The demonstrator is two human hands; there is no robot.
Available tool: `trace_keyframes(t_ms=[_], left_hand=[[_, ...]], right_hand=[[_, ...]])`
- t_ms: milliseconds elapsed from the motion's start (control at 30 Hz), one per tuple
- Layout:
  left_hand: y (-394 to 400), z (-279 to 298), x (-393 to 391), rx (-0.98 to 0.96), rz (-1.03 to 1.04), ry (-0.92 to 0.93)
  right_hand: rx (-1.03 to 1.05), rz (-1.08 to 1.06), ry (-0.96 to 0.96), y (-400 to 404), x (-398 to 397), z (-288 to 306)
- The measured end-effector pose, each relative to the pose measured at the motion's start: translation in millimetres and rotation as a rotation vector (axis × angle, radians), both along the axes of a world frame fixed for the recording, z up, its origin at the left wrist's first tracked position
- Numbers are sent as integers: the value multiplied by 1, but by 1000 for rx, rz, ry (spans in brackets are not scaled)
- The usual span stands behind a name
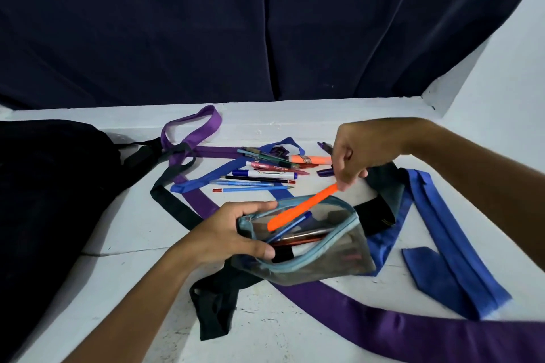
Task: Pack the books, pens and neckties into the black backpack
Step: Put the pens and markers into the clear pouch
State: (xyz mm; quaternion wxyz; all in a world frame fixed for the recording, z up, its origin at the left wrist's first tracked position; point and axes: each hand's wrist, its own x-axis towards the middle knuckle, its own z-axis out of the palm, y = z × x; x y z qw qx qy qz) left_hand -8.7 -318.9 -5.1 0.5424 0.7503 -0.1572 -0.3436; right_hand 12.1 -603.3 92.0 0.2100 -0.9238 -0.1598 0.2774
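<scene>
Clear plastic, blue-zipped pencil pouch point(306, 247) is held open by the left hand point(230, 233); right-hand fingers point(349, 178) pinch an orange pen point(303, 206) entering it. Behind the pouch, loose pens point(259, 177) and purple, blue and black neckties point(191, 138) remain unpacked; left, the black backpack point(53, 185) waits.

so the whole back of the room is a dark navy curtain point(206, 23) hanging in big soft folds, and it comes right down to meet the far edge of the surface. the surface point(132, 244) itself is white and painted-looking, kinda scuffed, with a thin crack running across it on the left. over on the right a plain white wall point(507, 67) slants up, with a little ledge at its base. light is pretty dim and cool, no hard shadows.
</scene>
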Motion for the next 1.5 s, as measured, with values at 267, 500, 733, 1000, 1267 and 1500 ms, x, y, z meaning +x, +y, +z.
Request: trace_keyframes(t_ms=[267, 500, 733, 1000, 1267, 1500], left_hand=[[0, 1, 1, -6, -10, 5], [1, 0, 2, 2, -17, 20], [-1, 2, 1, 10, -39, 1], [2, 0, 2, 23, -42, 12], [4, -2, 7, 61, -38, -17], [3, 1, 8, 67, -55, -7]], right_hand=[[199, -4, -42, 36, 6, -44], [187, -123, -144, 52, 57, -82], [-65, 2, -193, 66, 79, -119], [25, -53, -137, 34, 68, -82], [-141, -27, 40, -3, 19, 15], [-376, 19, 88, 10, 5, 18]])
